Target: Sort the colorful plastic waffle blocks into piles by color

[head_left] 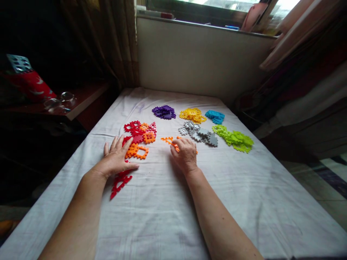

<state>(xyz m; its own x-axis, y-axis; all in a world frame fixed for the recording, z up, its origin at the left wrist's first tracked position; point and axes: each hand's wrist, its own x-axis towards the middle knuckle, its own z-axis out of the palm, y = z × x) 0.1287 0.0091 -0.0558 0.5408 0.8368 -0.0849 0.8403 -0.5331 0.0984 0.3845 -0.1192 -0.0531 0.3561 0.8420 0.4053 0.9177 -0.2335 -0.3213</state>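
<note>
Plastic lattice tiles lie sorted in small piles on a white sheet (162, 202). My left hand (117, 157) rests flat with its fingers spread on the sheet, covering part of the red tiles (120, 182) and touching the orange tiles (137, 151). More red and orange tiles (141, 131) lie just beyond it. My right hand (185, 153) is curled, fingers closed on an orange triangular tile (169, 140) that pokes out to its left.
Farther back lie a purple pile (164, 112), a yellow pile (192, 115), a blue pile (215, 116), a grey pile (199, 133) and a green pile (234, 138). A dark shelf (78, 103) with glass items stands at left. A wall and windowsill are behind.
</note>
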